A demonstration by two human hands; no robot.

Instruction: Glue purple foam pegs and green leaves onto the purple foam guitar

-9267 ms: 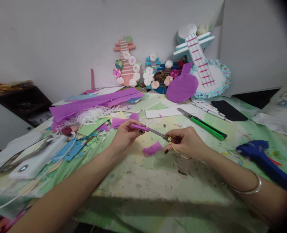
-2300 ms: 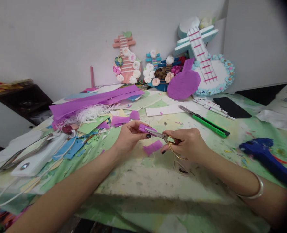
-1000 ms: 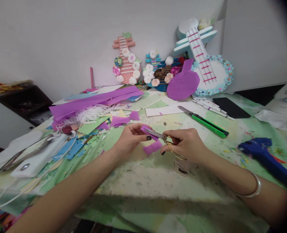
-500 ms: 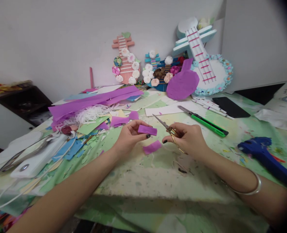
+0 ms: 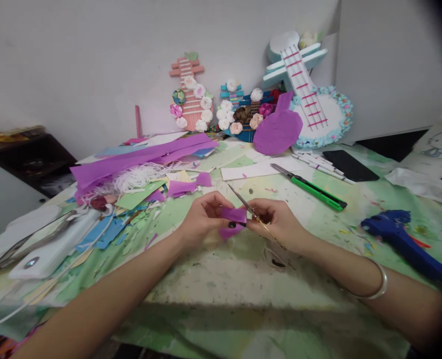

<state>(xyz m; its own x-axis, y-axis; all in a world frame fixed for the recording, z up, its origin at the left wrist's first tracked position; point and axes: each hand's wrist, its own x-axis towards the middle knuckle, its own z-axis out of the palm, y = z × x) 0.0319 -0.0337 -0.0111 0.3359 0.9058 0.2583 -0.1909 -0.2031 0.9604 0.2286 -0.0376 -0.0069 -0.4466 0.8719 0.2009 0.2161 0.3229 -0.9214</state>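
Between the thumb and fingers of my left hand (image 5: 205, 219) is a small folded piece of purple paper (image 5: 234, 215). My right hand (image 5: 279, 223) is closed round a pair of gold-handled scissors (image 5: 251, 211), their blades pointing up and to the left. The right fingertips are at the right end of the purple paper; whether they pinch it I cannot tell. Just below, another purple scrap (image 5: 228, 233) lies on the tablecloth, partly hidden by the hands.
A green utility knife (image 5: 318, 193) and a black phone (image 5: 350, 165) lie to the right, with a blue glue gun (image 5: 404, 239) nearer. Purple sheets (image 5: 142, 159), white strings (image 5: 138, 177) and paper scraps spread leftward. Decorated instrument models (image 5: 318, 109) stand against the wall.
My hands have come together. The scissors moved left, and the right fingertips now reach the purple paper's end. The left hand shifted slightly lower; the view has turned a little.
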